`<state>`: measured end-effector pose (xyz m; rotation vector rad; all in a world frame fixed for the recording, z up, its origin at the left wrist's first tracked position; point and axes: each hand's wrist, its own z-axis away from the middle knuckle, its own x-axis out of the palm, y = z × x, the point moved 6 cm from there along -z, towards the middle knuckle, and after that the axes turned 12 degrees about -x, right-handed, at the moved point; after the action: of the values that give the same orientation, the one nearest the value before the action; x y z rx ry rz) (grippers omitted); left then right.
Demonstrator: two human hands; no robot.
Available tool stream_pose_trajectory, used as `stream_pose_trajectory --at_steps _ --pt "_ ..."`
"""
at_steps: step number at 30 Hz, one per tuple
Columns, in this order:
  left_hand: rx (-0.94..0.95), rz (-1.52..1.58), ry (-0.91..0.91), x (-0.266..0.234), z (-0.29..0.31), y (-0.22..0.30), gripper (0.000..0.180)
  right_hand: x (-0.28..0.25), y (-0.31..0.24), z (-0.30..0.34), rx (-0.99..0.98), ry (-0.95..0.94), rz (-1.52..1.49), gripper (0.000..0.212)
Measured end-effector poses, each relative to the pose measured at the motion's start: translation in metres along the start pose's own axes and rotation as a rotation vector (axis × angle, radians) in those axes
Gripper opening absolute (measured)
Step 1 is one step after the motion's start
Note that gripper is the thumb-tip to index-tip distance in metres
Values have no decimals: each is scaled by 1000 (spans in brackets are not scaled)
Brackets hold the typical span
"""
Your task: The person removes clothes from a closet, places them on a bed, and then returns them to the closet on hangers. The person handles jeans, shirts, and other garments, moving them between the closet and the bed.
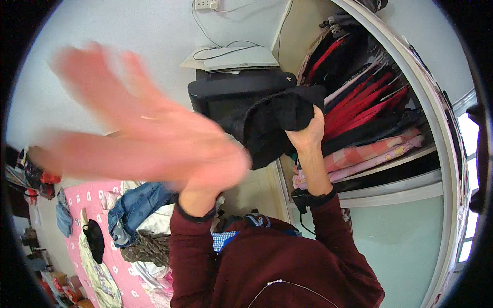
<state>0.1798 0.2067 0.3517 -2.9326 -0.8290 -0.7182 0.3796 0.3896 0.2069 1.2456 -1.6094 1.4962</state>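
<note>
My left hand (154, 128) is raised close to the camera on the left, blurred by motion. Its fingers are spread apart with nothing in them. Out in front of me, my right hand (309, 132) grips a black cloth garment (267, 123) near its edge. The garment hangs in a bunched loop to the left of that hand; its exact kind cannot be made out. Just right of it is an open wardrobe with hung dark and red clothes (354, 110). Folded pink patterned cloths (359, 154) lie below them, near my right wrist.
Behind the garment stands a black boxy television (241, 84) with a pale flat device (241, 60) and cables on top. At left, a pink flowered bedspread (77, 197) carries jeans (136, 210), a brown garment (149, 248) and other loose clothes. The wardrobe's pale frame (390, 192) curves along the right.
</note>
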Motion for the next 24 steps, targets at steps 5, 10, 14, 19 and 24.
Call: stream_pose_trajectory --at_steps 5,10,14,19,24 --pt "-925 -1014 -2057 -73 308 -125 46 14 -14 -13 42 3 -19 40" --pt "-878 -710 -1365 -39 166 -109 57 7 -32 -29 79 40 23 35" --pt "-271 -529 -1135 7 125 -70 76 25 -22 -36 113 71 106 33" --pt "-188 -877 -1172 -15 138 -149 19 68 -42 -34 -37 145 447 24" --pt "-403 -945 -1023 -23 76 -201 13 73 -117 -80 -208 -260 1197 24"
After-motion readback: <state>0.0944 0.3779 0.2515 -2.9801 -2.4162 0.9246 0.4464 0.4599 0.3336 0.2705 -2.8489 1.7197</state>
